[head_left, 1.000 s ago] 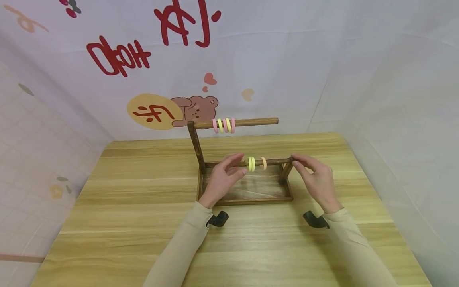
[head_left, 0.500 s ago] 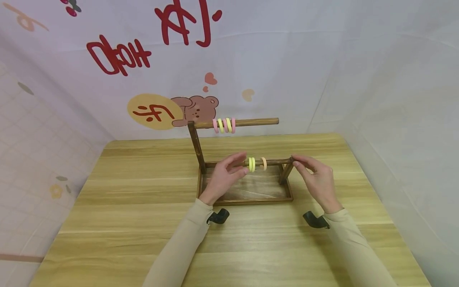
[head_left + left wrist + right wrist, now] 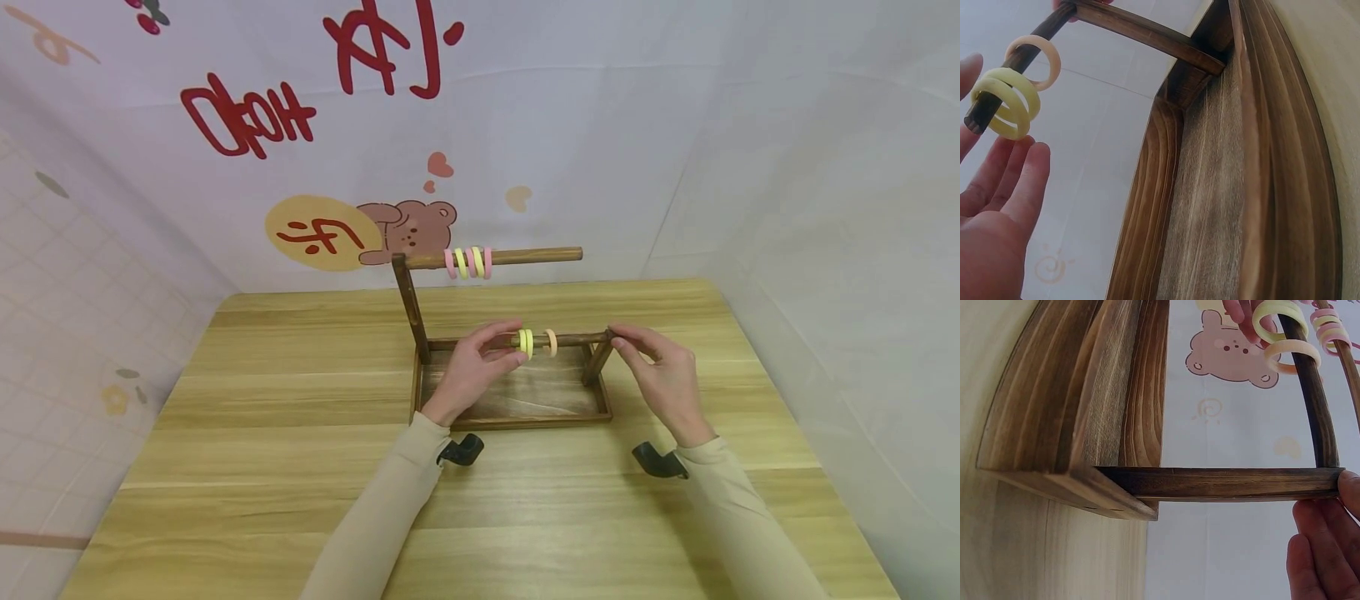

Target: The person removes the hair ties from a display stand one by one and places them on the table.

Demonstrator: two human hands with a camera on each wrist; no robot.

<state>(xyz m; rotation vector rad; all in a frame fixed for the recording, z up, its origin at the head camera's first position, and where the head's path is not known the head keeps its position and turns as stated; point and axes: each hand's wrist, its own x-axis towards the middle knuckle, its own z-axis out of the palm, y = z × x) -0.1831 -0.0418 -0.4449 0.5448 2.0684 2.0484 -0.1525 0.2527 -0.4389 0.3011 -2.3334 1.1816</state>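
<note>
A dark wooden rack [image 3: 510,422] with two rods stands on the table. Two yellow rings [image 3: 1013,94] hang near the free end of its lower rod, and one peach ring [image 3: 552,342] hangs a little to their right. My left hand [image 3: 474,371] is at that free end, thumb and fingers spread on either side of the rod beside the yellow rings; the left wrist view shows no grip on them. With thumb and fingers my right hand [image 3: 663,375] pinches the top of the rack's right post [image 3: 1229,484], where the lower rod joins it.
Several pink and yellow rings [image 3: 468,263] hang on the upper rod [image 3: 536,255], behind and above the lower one. The wooden table [image 3: 300,375] reaches back to a white cloth backdrop [image 3: 600,150] printed with a bear.
My left hand has moved slightly right, its fingertips now closer to the yellow rings. My right hand keeps its place on the post, and the rings show no clear movement.
</note>
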